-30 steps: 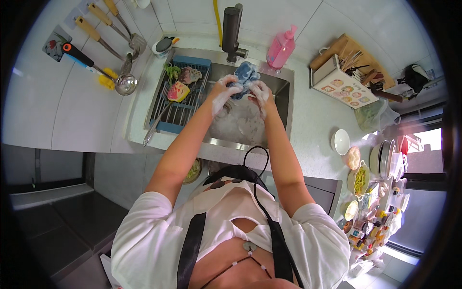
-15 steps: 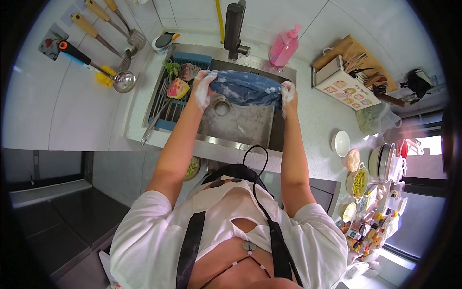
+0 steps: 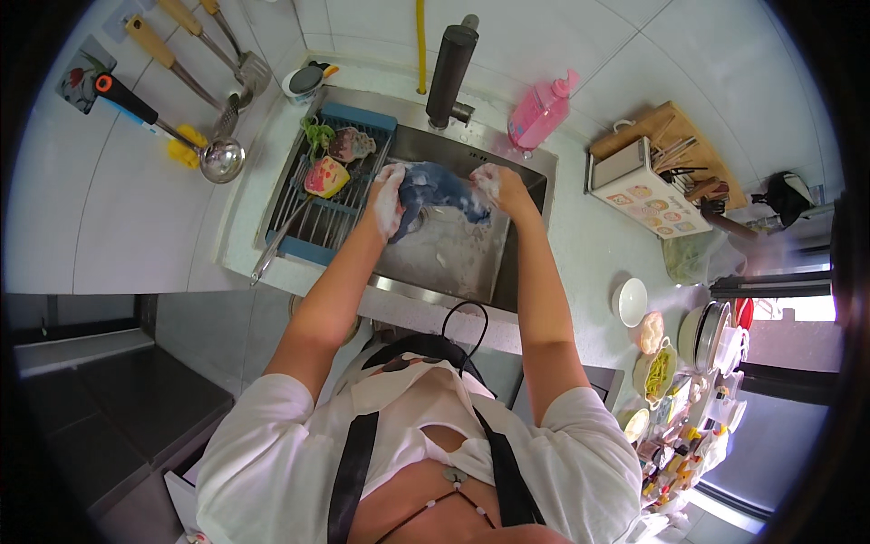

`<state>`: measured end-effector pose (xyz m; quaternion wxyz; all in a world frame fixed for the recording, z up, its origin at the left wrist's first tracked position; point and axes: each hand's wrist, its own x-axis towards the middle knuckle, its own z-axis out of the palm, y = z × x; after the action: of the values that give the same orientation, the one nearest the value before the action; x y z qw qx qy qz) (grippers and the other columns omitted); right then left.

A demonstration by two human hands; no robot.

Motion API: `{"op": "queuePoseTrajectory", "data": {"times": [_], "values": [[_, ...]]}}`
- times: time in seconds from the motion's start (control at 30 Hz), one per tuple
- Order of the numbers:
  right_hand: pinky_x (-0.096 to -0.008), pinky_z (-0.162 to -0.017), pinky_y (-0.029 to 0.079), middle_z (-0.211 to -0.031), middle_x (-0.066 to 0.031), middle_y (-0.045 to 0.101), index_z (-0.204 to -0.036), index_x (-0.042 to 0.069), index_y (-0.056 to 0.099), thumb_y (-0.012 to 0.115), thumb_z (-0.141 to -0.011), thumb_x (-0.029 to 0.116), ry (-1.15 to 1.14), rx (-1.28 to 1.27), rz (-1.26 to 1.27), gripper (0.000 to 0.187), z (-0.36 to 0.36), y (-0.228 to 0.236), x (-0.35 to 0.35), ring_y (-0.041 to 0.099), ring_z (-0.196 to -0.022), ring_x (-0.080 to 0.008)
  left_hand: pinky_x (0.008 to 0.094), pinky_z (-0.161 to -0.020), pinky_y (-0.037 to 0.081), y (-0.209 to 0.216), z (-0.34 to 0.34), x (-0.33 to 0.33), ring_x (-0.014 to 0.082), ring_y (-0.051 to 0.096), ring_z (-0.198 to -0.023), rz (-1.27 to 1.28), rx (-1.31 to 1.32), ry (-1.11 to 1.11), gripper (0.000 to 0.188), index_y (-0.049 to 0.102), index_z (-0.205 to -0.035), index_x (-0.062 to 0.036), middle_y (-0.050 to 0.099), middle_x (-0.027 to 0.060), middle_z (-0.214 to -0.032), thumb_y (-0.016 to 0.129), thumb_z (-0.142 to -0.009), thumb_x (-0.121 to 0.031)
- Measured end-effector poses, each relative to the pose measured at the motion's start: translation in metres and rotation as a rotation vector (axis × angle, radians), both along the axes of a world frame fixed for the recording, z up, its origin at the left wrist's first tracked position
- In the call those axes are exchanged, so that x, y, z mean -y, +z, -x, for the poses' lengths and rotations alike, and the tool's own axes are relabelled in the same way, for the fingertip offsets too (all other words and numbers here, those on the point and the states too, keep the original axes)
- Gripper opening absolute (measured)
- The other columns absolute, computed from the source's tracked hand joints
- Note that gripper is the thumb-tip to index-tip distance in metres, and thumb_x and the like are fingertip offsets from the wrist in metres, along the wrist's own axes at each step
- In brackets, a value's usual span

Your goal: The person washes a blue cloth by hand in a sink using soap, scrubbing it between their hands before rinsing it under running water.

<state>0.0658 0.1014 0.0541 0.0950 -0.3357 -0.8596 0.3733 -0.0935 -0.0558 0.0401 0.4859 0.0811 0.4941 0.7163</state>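
Note:
A wet, soapy blue cloth (image 3: 442, 188) hangs bunched between my two hands over the sink basin (image 3: 453, 258). My left hand (image 3: 390, 201), covered in suds, is closed around its left end, beside the drying rack. At the cloth's other end my right hand (image 3: 490, 184) is closed too, with lather over the fingers. Part of the cloth droops below my left hand and partly hides the drain. Soapy water and foam lie on the basin floor.
A blue-framed drying rack (image 3: 308, 249) with sponges and greens covers the sink's left side. Behind stand a dark faucet (image 3: 450, 72) and a pink pump bottle (image 3: 542, 113). Rightward are a utensil holder (image 3: 648, 195) and a white bowl (image 3: 630, 302). Ladles (image 3: 222, 160) hang on the left wall.
The cloth, stretched wide between my hands before, is now bunched. My right hand has come in toward the left, and the hands are closer together. The view has shifted slightly.

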Motion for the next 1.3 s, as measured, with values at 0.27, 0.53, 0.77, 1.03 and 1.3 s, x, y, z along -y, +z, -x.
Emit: {"op": "queuePoseTrajectory", "data": {"times": [0.27,0.53,0.77,1.03,1.3], "values": [[-0.0416,-0.054,0.045,-0.067,-0.0132,0.059,-0.078,0.011,0.060,0.057,-0.076,0.027,-0.340,-0.144,-0.732,0.016,0.065,0.015,-0.024,0.057,-0.061,-0.0338,0.0207,-0.050,0.046,-0.018,0.002,-0.017,0.0077,0.056,-0.061,-0.155,0.127,-0.036,0.010,0.050,-0.091,-0.0101,0.055,-0.0009,-0.074,0.045,-0.087,-0.018],[-0.0407,-0.052,0.045,-0.063,-0.0130,0.059,-0.077,0.013,0.058,0.056,-0.072,0.021,-0.228,-0.019,-0.794,0.010,0.092,0.009,-0.038,0.059,-0.058,-0.0297,0.0239,-0.057,0.048,-0.002,0.008,-0.018,0.0097,0.056,-0.068,-0.221,0.157,-0.056,0.012,0.050,-0.093,-0.0091,0.055,0.0009,-0.079,0.046,-0.087,-0.018],[-0.0423,-0.055,0.045,-0.067,-0.0138,0.059,-0.076,0.010,0.055,0.054,-0.073,0.018,-0.398,0.137,-0.682,0.009,0.067,-0.002,-0.050,0.059,-0.063,-0.0323,0.0238,-0.064,0.048,-0.011,0.010,-0.023,0.0104,0.057,-0.073,-0.198,0.174,-0.082,0.009,0.051,-0.089,-0.0088,0.056,0.0015,-0.080,0.046,-0.087,-0.016],[-0.0470,-0.059,0.042,-0.070,-0.0203,0.057,-0.079,0.008,0.056,0.051,-0.080,0.029,-0.435,-0.188,-0.374,0.021,0.069,-0.026,0.025,0.054,-0.068,-0.0416,0.0258,-0.051,0.048,-0.042,0.012,-0.035,0.0128,0.057,-0.060,0.000,0.195,0.046,0.010,0.050,-0.085,-0.0090,0.055,0.0019,-0.072,0.043,-0.086,-0.016],[-0.0396,-0.053,0.040,-0.063,-0.0159,0.055,-0.076,0.000,0.053,0.047,-0.080,0.025,-0.469,-0.395,-0.039,0.026,0.134,-0.090,0.022,0.054,-0.058,-0.0324,0.0313,-0.060,0.047,-0.108,0.031,-0.028,0.0163,0.057,-0.068,0.203,0.467,0.012,0.018,0.051,-0.087,-0.0079,0.056,0.0036,-0.080,0.040,-0.088,-0.021]]}}
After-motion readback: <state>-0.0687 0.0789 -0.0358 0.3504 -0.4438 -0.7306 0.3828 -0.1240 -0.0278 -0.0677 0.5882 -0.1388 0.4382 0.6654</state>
